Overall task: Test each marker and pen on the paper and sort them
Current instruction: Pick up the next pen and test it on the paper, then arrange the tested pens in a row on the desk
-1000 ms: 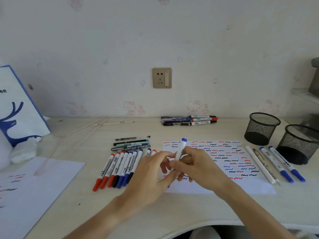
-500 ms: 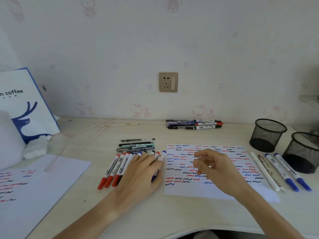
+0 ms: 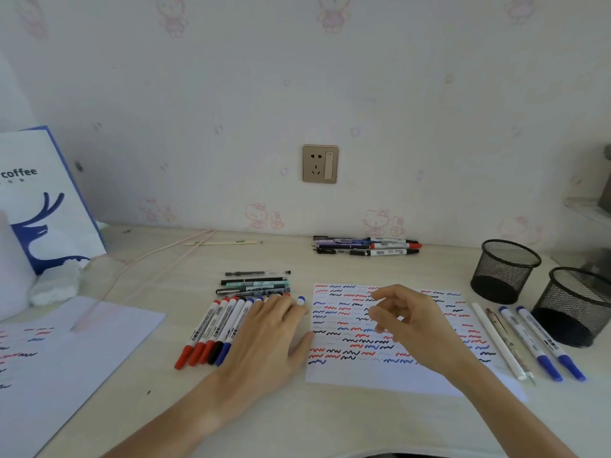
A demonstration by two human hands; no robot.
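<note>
One head-worn wide-angle view here, looking forward and down across the desk (image 3: 330, 421) from the person's seat, facing the wall (image 3: 297, 94) and its socket (image 3: 320, 164). Both forearms come in from the bottom edge, close to the lens. The test paper (image 3: 380, 371) sits near and slightly right of centre; the mesh cups (image 3: 505, 271) hug the right edge, the bag (image 3: 39, 200) the left. Edges bow with the wide lens.

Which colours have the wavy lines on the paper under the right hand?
Red, blue and black wavy lines; the head view shows them.
</note>
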